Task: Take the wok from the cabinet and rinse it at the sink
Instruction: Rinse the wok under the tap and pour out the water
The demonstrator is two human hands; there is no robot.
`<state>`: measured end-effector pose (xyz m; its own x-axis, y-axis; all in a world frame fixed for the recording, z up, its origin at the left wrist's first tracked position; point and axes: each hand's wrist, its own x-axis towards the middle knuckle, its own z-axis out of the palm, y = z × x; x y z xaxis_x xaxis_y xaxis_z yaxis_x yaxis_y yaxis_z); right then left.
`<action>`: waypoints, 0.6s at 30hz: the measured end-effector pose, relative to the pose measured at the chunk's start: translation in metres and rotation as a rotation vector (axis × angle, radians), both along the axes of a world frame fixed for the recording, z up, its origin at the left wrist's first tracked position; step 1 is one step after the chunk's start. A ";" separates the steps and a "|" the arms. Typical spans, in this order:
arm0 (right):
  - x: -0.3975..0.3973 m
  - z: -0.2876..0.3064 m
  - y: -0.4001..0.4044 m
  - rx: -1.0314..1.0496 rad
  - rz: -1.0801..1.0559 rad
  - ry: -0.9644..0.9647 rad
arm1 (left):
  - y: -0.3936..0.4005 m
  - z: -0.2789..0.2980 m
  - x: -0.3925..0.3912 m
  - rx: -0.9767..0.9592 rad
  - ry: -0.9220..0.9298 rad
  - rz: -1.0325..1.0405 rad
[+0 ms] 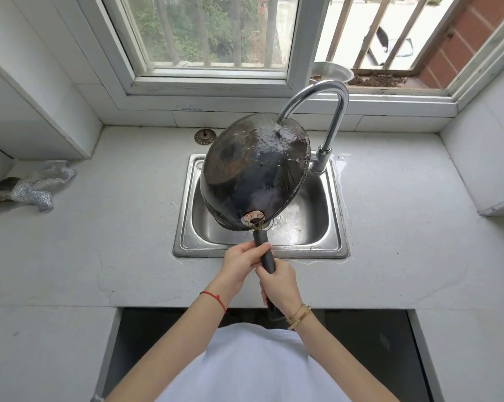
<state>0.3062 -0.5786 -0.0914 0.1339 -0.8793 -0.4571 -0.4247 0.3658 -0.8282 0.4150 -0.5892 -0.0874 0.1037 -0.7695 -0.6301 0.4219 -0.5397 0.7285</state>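
Wok (253,172): out of cabinet, tipped underside-up over sink (329,224), wet under faucet (323,111).
Left hand (242,262): curled round handle (266,256).
Right hand (280,282): gripping handle lower.
Left to do: inside rinse, likely.

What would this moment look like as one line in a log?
step: rinse | wok: upturned over sink, underside wet | faucet: above wok | left hand, right hand: grip handle

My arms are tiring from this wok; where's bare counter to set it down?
Bare counter lies right of the sink up to the wall, damp by the faucet. Left, a broad patch lies between sink and cloth. Behind the sink it is tight: strainer, faucet. Both hands hold the wok.
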 end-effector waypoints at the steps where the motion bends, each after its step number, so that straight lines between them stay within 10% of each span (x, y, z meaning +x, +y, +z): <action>1: 0.000 0.000 0.000 0.002 -0.004 -0.006 | 0.000 0.000 0.000 0.002 -0.003 -0.006; 18: 0.005 0.004 0.003 0.022 -0.035 -0.037 | 0.001 0.002 0.005 0.005 -0.072 -0.055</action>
